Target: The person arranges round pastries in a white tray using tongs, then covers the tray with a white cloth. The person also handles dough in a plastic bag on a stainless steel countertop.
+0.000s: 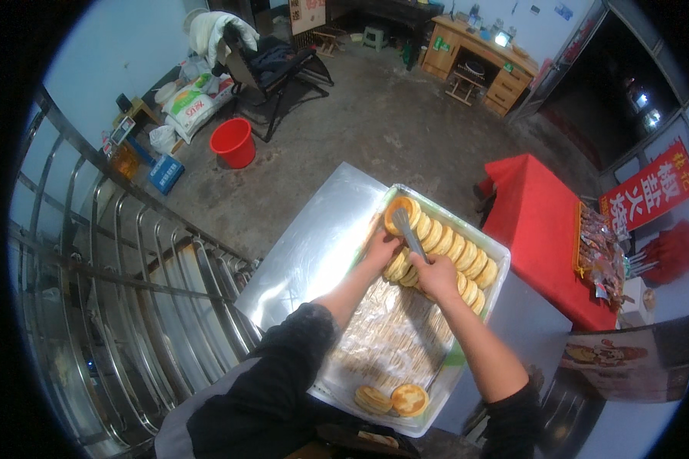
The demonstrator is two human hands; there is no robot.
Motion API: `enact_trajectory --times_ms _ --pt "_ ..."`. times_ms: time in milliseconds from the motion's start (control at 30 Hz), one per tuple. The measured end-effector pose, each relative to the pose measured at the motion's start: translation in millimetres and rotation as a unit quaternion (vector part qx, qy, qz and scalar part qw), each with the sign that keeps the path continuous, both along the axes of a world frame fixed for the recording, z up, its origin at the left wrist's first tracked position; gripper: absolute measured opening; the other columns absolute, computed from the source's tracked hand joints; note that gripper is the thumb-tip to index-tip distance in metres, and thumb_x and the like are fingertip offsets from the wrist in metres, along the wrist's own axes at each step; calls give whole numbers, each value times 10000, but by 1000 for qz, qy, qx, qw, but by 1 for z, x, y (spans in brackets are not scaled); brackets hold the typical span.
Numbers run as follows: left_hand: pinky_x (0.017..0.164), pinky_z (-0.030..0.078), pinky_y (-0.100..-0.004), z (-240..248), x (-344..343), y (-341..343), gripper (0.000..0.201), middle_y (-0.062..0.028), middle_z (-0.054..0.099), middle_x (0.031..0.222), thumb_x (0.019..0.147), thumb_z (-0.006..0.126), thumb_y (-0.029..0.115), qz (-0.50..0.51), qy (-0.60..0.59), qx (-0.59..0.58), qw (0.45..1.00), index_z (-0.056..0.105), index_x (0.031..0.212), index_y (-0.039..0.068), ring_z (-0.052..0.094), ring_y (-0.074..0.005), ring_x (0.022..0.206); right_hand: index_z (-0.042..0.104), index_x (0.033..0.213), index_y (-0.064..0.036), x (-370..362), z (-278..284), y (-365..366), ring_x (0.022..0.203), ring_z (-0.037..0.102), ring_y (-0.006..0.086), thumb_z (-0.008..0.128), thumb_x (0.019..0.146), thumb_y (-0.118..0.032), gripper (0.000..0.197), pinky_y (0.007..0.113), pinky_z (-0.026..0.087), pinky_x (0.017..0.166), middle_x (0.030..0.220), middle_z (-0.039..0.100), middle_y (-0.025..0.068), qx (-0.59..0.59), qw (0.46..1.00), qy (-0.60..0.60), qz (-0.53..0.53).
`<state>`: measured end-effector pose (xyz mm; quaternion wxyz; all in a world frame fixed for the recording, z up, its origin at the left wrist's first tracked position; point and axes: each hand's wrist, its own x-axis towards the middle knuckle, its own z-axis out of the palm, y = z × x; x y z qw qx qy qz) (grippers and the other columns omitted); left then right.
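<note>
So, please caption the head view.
Right hand holds a grey utensil over round breads in a tray, left hand nearby.

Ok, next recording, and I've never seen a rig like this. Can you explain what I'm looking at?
There is no machine here: a person is working with two bare hands. The single picture comes from a wide fisheye camera worn on the head, looking down, which is why straight edges bend toward the rim.

In front of the person is a pale-rimmed tray, partly resting on a shiny metal tabletop. Round golden flatbreads stand in leaning rows at its far end, and a few more lie at the near end.

The right hand grips a grey utensil, probably tongs, its head at the far-left flatbreads. The left hand is beside those rows; whether it holds anything is unclear.
</note>
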<state>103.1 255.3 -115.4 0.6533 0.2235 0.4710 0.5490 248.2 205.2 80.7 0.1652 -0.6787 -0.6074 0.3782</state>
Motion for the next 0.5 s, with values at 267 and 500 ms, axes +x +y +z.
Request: enact_trajectory --times_ms 267,500 --pt "890 564 -382 0 -3 -12 404 -99 655 1165 1060 523 341 96 -207 -10 974 563 1383 102 654 -237 1006 712 1112 48 -39 -16 -4 956 726 381 727 927 -351 440 436 545 894 1002 743 250 36 999 11 -9" --pt "863 563 -352 2 -6 15 497 -89 660 1128 1048 545 521 40 -101 -75 991 610 1292 92 658 -229 956 651 1179 26 -33 -16 -33 669 677 236 708 970 -324 412 368 551 637 870 704 127 8 987 139 -86"
